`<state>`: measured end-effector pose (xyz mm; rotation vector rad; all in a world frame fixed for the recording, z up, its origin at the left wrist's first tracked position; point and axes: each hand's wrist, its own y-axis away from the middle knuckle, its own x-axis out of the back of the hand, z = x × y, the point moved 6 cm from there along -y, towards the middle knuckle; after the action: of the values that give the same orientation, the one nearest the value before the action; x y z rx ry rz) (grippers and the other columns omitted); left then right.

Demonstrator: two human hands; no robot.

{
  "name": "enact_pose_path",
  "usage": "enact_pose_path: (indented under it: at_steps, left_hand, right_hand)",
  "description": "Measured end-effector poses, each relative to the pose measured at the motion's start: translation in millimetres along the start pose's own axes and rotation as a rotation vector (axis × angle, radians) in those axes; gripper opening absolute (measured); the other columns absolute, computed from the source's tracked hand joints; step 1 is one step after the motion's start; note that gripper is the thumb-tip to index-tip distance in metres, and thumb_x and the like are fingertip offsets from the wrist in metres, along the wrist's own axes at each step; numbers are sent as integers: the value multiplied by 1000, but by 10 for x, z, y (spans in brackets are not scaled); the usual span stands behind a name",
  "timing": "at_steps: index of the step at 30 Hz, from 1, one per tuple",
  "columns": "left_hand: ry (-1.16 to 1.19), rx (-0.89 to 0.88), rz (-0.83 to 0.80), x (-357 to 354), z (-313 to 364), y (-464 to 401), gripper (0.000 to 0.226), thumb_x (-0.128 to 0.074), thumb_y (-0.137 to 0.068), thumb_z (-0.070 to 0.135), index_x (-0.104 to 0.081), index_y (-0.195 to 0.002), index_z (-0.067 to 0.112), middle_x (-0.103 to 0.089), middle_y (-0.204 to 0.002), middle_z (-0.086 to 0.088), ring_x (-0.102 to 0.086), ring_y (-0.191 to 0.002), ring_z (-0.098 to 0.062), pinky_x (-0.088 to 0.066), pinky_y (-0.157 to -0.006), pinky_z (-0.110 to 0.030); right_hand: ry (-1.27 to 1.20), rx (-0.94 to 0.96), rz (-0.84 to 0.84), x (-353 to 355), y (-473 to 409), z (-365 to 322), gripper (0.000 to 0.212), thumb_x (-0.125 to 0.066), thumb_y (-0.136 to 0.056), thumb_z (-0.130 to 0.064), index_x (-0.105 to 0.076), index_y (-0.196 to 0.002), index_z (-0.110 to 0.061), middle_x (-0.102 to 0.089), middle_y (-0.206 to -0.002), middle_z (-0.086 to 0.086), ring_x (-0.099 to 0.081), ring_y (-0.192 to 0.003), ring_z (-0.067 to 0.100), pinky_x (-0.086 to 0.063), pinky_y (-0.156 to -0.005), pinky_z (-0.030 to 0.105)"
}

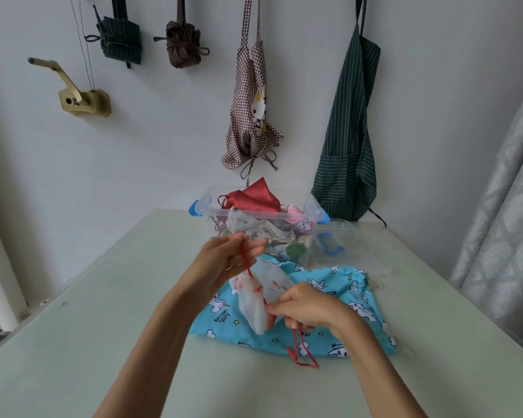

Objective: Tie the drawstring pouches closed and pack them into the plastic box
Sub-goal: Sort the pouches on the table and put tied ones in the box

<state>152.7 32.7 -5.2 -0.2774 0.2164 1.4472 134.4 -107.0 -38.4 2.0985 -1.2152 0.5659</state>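
Note:
A small white pouch (264,292) with red print hangs in the air between my hands, above the table. My left hand (224,262) pinches one end of its red drawstring (245,260) near the box. My right hand (302,306) grips the other end of the cord, whose loop (302,356) dangles below onto the cloth. Under them lies a flat blue unicorn-print pouch (338,300). The clear plastic box (254,217) with blue latches stands behind, holding a red pouch (254,197) and several other pouches.
The box lid (341,239) lies to the right of the box. The pale green table (103,312) ends at the wall behind the box. Aprons (349,131) and folded bags hang on the wall. A grey curtain (507,206) hangs at right.

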Motion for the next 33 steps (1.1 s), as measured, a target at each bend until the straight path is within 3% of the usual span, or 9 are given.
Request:
enact_pose_path:
  at_steps: [4,10,16,19,21,23,26,31,33]
  left_hand:
    - [-509,14,-50,-47,-123,-14,20,-60,-90,16,-72,-100,3,-73,-88,-8,-58,-56,2,-48,-56,-10]
    - [-979,91,-200,-150,-190,3,20,-66,-86,23,-75,-97,9,-71,-75,3,-56,-50,2,-45,-54,-8]
    - [-971,217,-540,-395,-336,203,32,-51,-95,24,-69,-110,2,-70,-98,-12,-59,-79,-12,-51,-81,-23]
    - [-987,203,-596,-510,-358,261,33,-53,-94,30,-70,-110,6,-70,-102,-11,-61,-82,-11,-52,-84,-23]
    - [-1009,171,-589,-554,-379,261,35,-53,-94,33,-71,-104,4,-70,-89,-4,-61,-78,-10,-51,-79,-19]
    - [-960,164,-538,-544,-391,230,39,-50,-96,31,-69,-101,-3,-66,-80,-1,-60,-72,-9,-51,-76,-16]
    - [-747,183,-434,-467,-351,168,40,-47,-98,26,-66,-99,-9,-65,-82,-11,-59,-73,-15,-53,-77,-22]
    - [-553,153,-382,-366,-223,136,37,-47,-97,28,-66,-88,-2,-61,-81,-12,-56,-68,-14,-54,-76,-21]
    - [-525,147,-363,-352,-207,131,36,-48,-97,28,-67,-87,-1,-62,-79,-9,-58,-69,-14,-54,-78,-21]
  right_hand:
    - [55,-32,-140,46,106,29,30,-52,-95,-33,-68,-72,-22,-51,-52,-7,-33,-43,4,-25,-45,17]
    - [-84,88,66,482,290,13,38,-56,-90,-41,-65,-59,-20,-61,-56,-4,-38,-43,2,-34,-52,13]
    - [-197,160,356,671,347,-55,44,-53,-90,-46,-57,-58,-16,-60,-63,-11,-52,-55,-11,-36,-70,17]
    - [-204,169,432,623,323,-97,43,-53,-88,-51,-57,-62,-17,-63,-80,4,-58,-78,6,-40,-71,17]
    - [-145,247,477,557,286,-159,36,-54,-86,-54,-65,-74,-22,-67,-96,6,-59,-101,17,-44,-91,28]
    - [-94,336,444,473,242,-252,22,-49,-89,-54,-62,-100,-40,-57,-118,-12,-38,-127,10,-32,-106,32]
    - [-105,324,367,472,234,-248,45,-38,-94,-51,-36,-138,-40,-36,-143,-15,-24,-137,5,-24,-109,29]
    - [105,203,56,475,303,89,60,-59,-81,-56,-42,-136,-40,-44,-136,-25,-38,-127,-4,-34,-107,27]
    - [128,206,57,475,287,128,53,-62,-75,-59,-57,-124,-40,-56,-124,-25,-48,-118,-4,-39,-106,30]
